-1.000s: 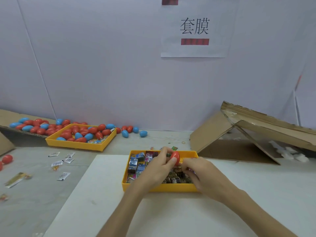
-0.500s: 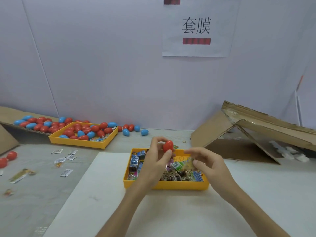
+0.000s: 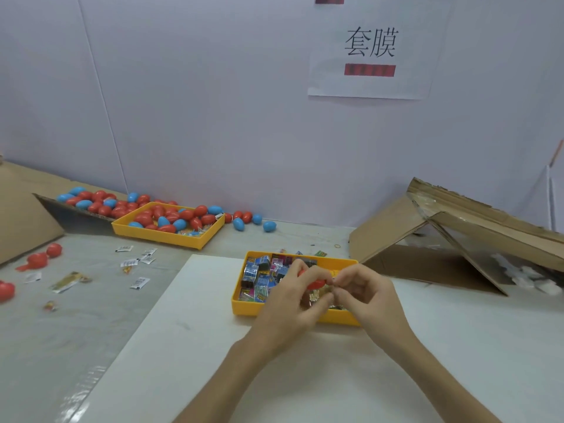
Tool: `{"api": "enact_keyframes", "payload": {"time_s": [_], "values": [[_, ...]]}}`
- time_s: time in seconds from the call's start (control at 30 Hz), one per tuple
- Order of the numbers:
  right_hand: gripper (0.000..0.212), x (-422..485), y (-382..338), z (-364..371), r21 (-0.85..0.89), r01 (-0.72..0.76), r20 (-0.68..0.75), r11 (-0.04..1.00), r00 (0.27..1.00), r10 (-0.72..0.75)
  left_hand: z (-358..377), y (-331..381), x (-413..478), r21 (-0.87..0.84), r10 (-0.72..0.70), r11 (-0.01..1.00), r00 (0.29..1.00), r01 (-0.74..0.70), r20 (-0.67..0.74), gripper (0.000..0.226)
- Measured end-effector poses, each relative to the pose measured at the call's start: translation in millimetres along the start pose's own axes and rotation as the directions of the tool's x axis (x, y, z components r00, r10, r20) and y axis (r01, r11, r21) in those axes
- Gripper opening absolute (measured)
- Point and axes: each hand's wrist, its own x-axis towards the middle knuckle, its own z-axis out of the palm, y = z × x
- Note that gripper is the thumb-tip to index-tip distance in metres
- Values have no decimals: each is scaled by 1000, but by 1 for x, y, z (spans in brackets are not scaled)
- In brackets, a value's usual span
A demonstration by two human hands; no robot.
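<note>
Hands together over yellow packet tray (image 3: 244,308) — left hand (image 3: 293,303) wraps red plastic egg (image 3: 316,283), right hand (image 3: 369,297) pinches its end. Shell likely light, hard, slick — hold across the belly, squeeze gently or halves pop.

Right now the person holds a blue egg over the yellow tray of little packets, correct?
No, the egg is red, not blue; the head view shows the left hand holding it over the yellow tray of little packets.
</note>
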Motion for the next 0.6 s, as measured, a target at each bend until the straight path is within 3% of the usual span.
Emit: {"api": "enact_keyframes", "payload": {"time_s": [0.23, 0.3, 0.43, 0.6], "values": [[11, 0, 7, -5, -176, 3, 84, 984, 996, 12, -10, -1, 0, 186, 64, 981, 998, -60, -20, 18], [8, 1, 6, -8, -181, -6, 121, 984, 992, 28, -10, 2, -1, 80, 33, 996, 999, -31, -29, 17], [12, 3, -1, -14, 15, -100, 202, 995, 975, 95, -9, 10, 0, -267, -107, 958, 994, 109, 20, 14], [11, 4, -6, -17, 168, -191, 253, 967, 956, 145, -11, 15, 1, -382, -108, 912, 986, 149, 127, 10]]}}
